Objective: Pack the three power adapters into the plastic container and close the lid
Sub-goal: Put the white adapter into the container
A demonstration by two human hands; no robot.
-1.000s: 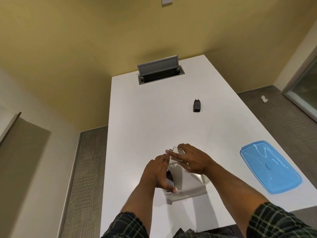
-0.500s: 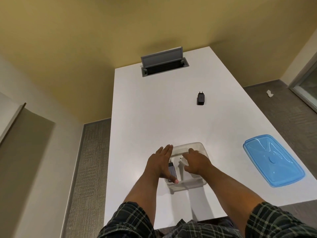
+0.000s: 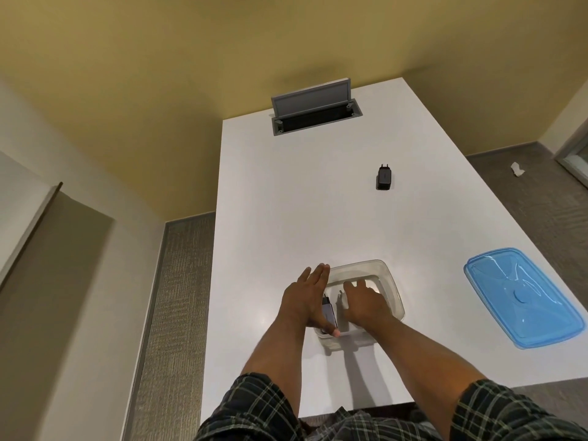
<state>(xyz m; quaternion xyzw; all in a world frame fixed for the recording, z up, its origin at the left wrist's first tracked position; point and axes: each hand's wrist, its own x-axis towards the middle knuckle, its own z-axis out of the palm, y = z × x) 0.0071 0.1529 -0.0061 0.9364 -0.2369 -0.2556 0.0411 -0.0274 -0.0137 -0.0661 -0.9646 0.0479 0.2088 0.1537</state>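
Observation:
A clear plastic container (image 3: 390,283) stands open on the white table (image 3: 286,202), near its front edge. My left hand (image 3: 304,297) is at the container's left wall, fingers stretched out, thumb pinning a dark grey adapter (image 3: 329,311) against the palm. My right hand (image 3: 362,302) reaches down inside the container and covers a white adapter (image 3: 341,300), whose prongs show beside my fingers. A black adapter (image 3: 384,177) lies alone farther back on the table. The blue lid (image 3: 521,297) lies flat at the right, apart from the container.
A grey cable box (image 3: 313,109) with its flap raised sits in the table's far end. The table's left edge drops to carpet beside a wall. A scrap of white paper (image 3: 517,169) lies on the floor at right.
Both hands have come down from above the container. The right hand with the white adapter is now inside it, and the left hand has dropped to its left wall.

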